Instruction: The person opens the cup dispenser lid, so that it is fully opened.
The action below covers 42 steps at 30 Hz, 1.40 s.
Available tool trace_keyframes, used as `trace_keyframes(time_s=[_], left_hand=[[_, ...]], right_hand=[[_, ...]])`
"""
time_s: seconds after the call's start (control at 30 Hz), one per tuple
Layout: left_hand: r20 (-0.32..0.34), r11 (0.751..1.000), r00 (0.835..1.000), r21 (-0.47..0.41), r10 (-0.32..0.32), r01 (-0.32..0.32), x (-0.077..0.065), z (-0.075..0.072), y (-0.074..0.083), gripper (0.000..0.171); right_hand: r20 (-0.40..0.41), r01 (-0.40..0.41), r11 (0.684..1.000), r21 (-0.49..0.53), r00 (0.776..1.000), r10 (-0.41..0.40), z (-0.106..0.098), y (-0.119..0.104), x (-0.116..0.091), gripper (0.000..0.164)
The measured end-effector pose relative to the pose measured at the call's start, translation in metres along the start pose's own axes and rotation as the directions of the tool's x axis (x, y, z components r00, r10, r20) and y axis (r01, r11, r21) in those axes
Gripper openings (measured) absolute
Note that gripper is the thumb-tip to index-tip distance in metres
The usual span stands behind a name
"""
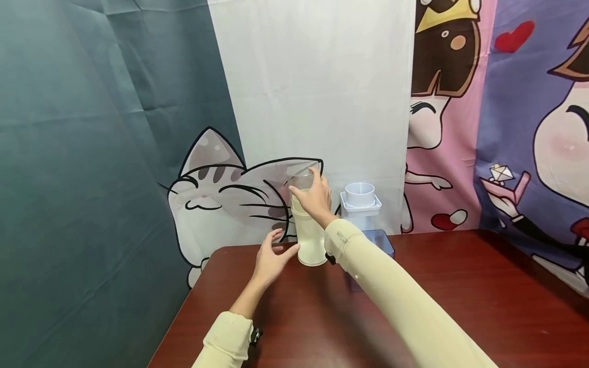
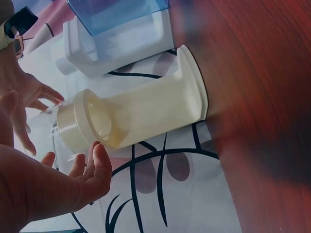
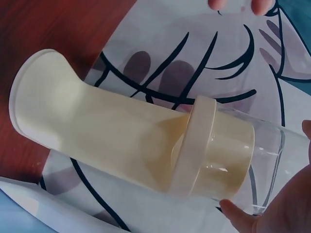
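Note:
A cream-coloured dispenser stand (image 1: 311, 245) with a round base and a ring-shaped collar (image 3: 194, 145) stands upright at the table's back edge. A clear plastic cylinder (image 1: 299, 180) sits on top of the collar. My right hand (image 1: 317, 197) holds this cylinder from the right, thumb and fingers spread around its wall. To the left of the stand is my left hand (image 1: 270, 261), its fingers loosely bent and thumb toward the stand. In the left wrist view, the left hand (image 2: 63, 187) holds nothing, and its fingertips are close to the collar; whether they touch it I cannot tell.
Right of the stand is a white plastic holder (image 1: 360, 207) with a round top, beside a translucent blue box (image 1: 379, 241) partly covered by my right sleeve. The reddish-brown table (image 1: 451, 296) meets a cartoon-printed cloth backdrop (image 1: 317, 92) behind.

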<state>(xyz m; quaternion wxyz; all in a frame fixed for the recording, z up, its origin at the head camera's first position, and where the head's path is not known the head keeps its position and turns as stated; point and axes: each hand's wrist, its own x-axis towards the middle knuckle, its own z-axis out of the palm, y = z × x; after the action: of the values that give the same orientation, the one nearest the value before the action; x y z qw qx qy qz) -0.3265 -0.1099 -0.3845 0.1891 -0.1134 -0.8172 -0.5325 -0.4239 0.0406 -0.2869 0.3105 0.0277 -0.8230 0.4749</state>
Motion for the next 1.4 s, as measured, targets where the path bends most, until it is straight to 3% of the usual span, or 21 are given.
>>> trace_keyframes(time_s=[0.33,0.57,0.83,1.4], left_hand=[[-0.002,1.000,1.000,0.008,-0.027,0.027,-0.004,-0.009,-0.004,0.067],[-0.001,0.998,0.998,0.023,-0.060,0.060,-0.005,-0.013,-0.007,0.068],[-0.013,0.999,0.999,0.003,-0.035,0.035,-0.004,-0.018,-0.005,0.068],[0.031,0.999,0.999,-0.017,-0.038,0.039,-0.005,-0.018,-0.005,0.068]], right_hand=[[-0.086,-0.067,0.998,0.005,0.994,0.067,0.018,-0.002,0.006,0.083],[-0.118,-0.035,0.999,-0.027,0.992,0.032,0.022,0.009,0.006,0.090],[-0.114,0.028,0.999,-0.038,0.993,-0.032,0.020,0.012,0.008,0.088],[-0.103,0.059,0.998,-0.023,0.993,-0.061,0.007,0.009,-0.005,0.090]])
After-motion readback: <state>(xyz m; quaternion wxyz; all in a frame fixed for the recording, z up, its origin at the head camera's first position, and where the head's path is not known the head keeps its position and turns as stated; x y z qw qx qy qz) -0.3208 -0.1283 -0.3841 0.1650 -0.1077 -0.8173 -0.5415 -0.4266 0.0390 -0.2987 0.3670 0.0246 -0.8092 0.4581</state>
